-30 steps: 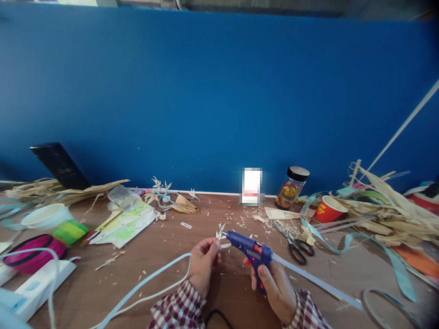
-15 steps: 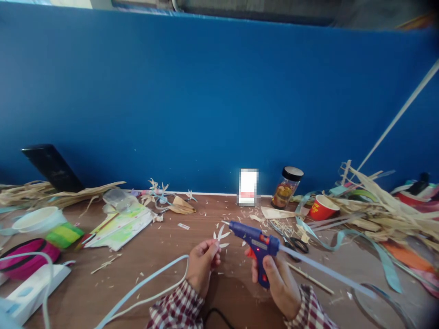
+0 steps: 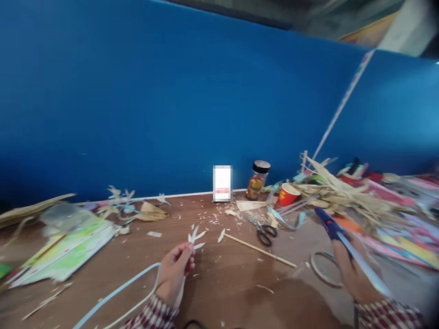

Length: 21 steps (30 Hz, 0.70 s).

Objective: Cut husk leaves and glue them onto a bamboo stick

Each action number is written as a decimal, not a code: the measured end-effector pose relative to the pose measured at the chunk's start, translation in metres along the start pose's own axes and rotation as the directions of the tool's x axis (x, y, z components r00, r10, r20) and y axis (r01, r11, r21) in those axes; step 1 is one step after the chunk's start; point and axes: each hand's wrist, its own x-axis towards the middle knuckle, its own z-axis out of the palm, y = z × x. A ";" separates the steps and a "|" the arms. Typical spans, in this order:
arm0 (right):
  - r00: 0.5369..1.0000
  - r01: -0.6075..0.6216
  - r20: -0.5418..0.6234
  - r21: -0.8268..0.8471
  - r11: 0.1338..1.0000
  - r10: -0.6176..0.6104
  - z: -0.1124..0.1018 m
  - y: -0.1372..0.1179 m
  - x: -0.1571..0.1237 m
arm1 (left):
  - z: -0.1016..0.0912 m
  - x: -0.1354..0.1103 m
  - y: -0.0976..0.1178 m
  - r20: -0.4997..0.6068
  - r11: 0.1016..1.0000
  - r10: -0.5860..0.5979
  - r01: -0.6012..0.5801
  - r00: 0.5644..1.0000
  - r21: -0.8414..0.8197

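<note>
My left hand [image 3: 175, 269] is closed in a pinch on a small spray of pale, narrow petals [image 3: 196, 236], which fan out above the fingertips. Off to the right, my right hand [image 3: 358, 272] grips a blue glue gun [image 3: 331, 224], blurred by motion, with a long translucent glue stick [image 3: 365, 265] out of its back end. Between the hands lies a thin stick [image 3: 260, 249] with a pale petal piece [image 3: 221, 236] by its left tip. Black-handled scissors [image 3: 265, 234] rest just beyond the stick.
Pale scraps dot the brown table [image 3: 137, 256]. A lidded jar [image 3: 258, 180] and a red paper cup [image 3: 289, 194] stand near the blue partition [image 3: 171, 100]. Dried husks [image 3: 338, 189] pile up at right. A roll of tape [image 3: 325, 269] lies near my right hand; a painted sheet [image 3: 68, 249] is at left.
My right hand has carried the glue gun away from the petals, far to the right. My left hand keeps its pinch on them. The view has turned to the right.
</note>
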 end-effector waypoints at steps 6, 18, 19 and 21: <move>0.988 0.046 0.153 -0.229 0.972 -0.011 -0.016 0.064 -0.028 | -0.001 0.001 -0.002 -0.017 0.998 -0.034 0.035 0.999 0.053; 0.917 0.267 0.322 -0.060 0.962 -0.235 -0.010 0.054 -0.045 | 0.001 0.001 0.000 -0.035 0.996 -0.031 0.034 0.999 0.084; 0.919 0.260 0.323 -0.064 0.963 -0.227 -0.010 0.053 -0.045 | 0.002 0.000 0.000 -0.035 0.996 -0.025 0.028 0.999 0.081; 0.915 0.251 0.342 -0.064 0.966 -0.215 -0.012 0.051 -0.043 | 0.002 -0.001 0.001 -0.028 0.997 -0.017 0.019 0.999 0.076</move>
